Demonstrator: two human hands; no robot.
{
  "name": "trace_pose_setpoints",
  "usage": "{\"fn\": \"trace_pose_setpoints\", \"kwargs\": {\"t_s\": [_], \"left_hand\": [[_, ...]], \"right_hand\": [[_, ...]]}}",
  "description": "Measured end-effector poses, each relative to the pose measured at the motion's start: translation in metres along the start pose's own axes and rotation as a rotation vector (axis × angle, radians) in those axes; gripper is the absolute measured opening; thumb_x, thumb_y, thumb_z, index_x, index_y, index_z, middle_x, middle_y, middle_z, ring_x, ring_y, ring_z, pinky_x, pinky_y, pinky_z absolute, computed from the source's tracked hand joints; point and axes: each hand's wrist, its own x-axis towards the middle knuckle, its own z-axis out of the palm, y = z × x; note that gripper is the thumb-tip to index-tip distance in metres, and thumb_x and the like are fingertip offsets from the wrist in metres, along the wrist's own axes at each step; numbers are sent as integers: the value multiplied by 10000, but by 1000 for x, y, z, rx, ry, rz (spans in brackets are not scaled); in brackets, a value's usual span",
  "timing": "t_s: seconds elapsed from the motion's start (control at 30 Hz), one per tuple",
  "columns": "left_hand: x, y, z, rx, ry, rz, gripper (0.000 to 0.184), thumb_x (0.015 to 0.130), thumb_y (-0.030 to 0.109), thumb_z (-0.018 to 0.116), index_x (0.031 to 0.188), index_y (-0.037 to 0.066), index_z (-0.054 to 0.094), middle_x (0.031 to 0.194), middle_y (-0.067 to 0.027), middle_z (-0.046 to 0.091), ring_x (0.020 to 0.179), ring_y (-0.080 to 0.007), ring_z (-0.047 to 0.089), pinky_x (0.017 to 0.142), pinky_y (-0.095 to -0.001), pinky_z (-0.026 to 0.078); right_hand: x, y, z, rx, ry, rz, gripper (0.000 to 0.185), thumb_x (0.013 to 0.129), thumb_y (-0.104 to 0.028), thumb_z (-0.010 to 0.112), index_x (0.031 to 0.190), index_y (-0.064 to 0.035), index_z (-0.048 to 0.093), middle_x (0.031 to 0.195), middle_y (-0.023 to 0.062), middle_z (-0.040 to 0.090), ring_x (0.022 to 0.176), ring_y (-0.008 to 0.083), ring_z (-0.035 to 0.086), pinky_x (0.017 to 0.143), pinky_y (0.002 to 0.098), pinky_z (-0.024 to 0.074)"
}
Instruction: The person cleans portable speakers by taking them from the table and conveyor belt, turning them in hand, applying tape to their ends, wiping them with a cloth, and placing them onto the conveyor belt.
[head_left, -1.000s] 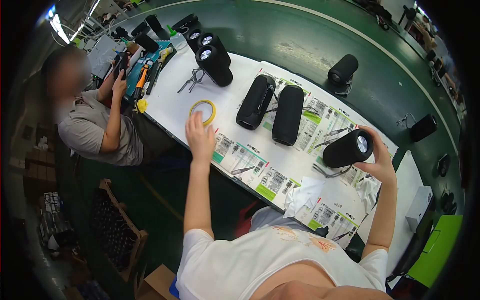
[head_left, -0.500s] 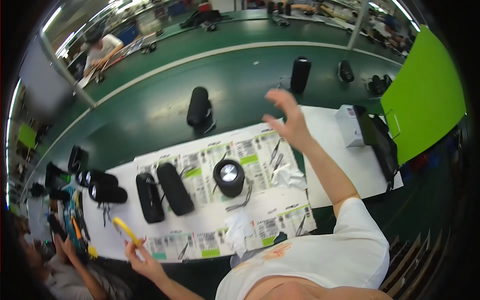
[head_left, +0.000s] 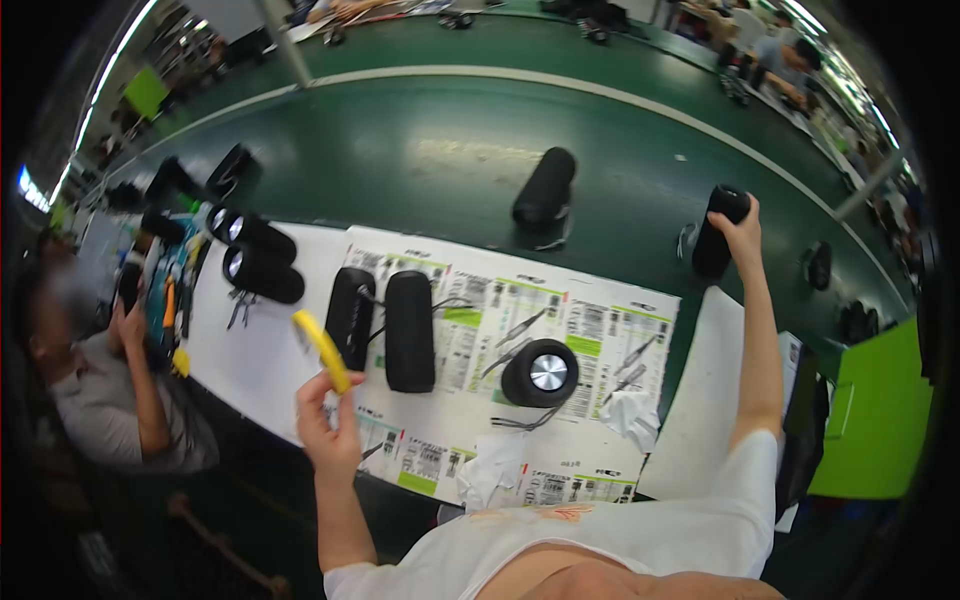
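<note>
The fingers of your left hand [head_left: 330, 430] are pinched on the yellow tape [head_left: 322, 352], raised above the white counter [head_left: 238, 365]. The fingers of your right hand [head_left: 741, 236] are bent around a black speaker [head_left: 710, 250], upright over the green surface [head_left: 640, 180]. The sheet [head_left: 520, 296] on the counter carries barcodes and green blocks; its words are too small for reading.

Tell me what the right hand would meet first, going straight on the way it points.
The right hand has its fingers on a black speaker, so that comes first. Beyond it, the green surface looks free a little way, though depth is unclear.
</note>
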Motion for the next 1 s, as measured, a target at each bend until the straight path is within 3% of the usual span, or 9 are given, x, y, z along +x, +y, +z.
{"fn": "trace_pose_setpoints", "kwargs": {"t_s": [0.17, 0.23, 0.37, 0.43, 0.53, 0.63, 0.77, 0.87, 1.0], "left_hand": [[33, -11, 41, -48, -140, 138, 378, 815, -115, 520, 1157, -23, 387, 936, -145, 612, 851, -205, 629, 732, -272, 508], [60, -19, 56, -47, -224, 205, 404, 823, -113, 494, 1211, -16, 438, 920, -146, 607, 801, -198, 621, 699, -272, 500], [128, -32, 118, 258, -237, 468, 241, 698, -66, 570, 929, -29, 626, 901, -135, 551, 865, -314, 556, 741, -385, 460], [156, -40, 176, 324, -173, 475, 209, 785, 64, 593, 969, -31, 616, 949, -178, 560, 908, -342, 548, 770, -414, 441], [180, -28, 266, 654, -217, 249, 676, 715, 604, 600, 976, -19, 630, 1023, -184, 561, 972, -305, 538, 805, -385, 436], [187, -21, 327, 777, -542, 43, 795, 628, 705, 593, 996, 2, 639, 1079, -174, 544, 1016, -284, 523, 825, -368, 435], [199, -16, 334, 838, -666, 28, 692, 606, 577, 672, 991, 2, 644, 1085, -156, 537, 1011, -278, 517, 814, -349, 450], [189, -2, 263, 934, -499, 341, 556, 587, 477, 711, 907, 25, 656, 975, -130, 561, 950, -261, 528, 776, -333, 470], [122, 16, 141, 888, -420, 386, 458, 527, 374, 761, 741, 16, 571, 865, -129, 504, 863, -271, 509, 698, -352, 448]], "right_hand": [[-97, -79, 27, 365, -579, 344, 659, 667, -242, 669, 1235, -47, 398, 1028, 154, 548, 892, 229, 564, 792, 309, 456], [-109, -98, 26, 307, -746, 264, 628, 674, -256, 661, 1211, -51, 409, 1033, 151, 544, 930, 228, 548, 813, 319, 438], [-114, -155, -6, 100, -489, -88, 608, 672, -214, 672, 1201, -100, 396, 917, 132, 588, 830, 232, 600, 743, 327, 485], [-117, -173, -20, 67, -506, -59, 610, 677, -216, 682, 1199, -101, 388, 895, 130, 598, 799, 233, 615, 717, 327, 499], [-127, -141, -12, 30, -650, 62, 614, 678, -251, 701, 1182, -77, 396, 952, 148, 591, 866, 244, 606, 761, 344, 488], [-162, -124, 17, -46, -762, 233, 688, 669, -356, 724, 1207, -90, 388, 1044, 189, 557, 961, 279, 574, 815, 365, 462], [-185, -92, 49, -83, -659, 295, 775, 716, -440, 681, 1252, 13, 352, 1036, 249, 577, 994, 308, 582, 833, 353, 470], [-188, -103, 47, -187, -683, 189, 732, 738, -455, 660, 1222, 24, 390, 1023, 273, 581, 947, 338, 604, 791, 356, 489], [-184, -108, 43, -255, -781, 140, 629, 799, -477, 593, 1142, 32, 456, 907, 254, 621, 782, 364, 638, 711, 401, 499]]}}
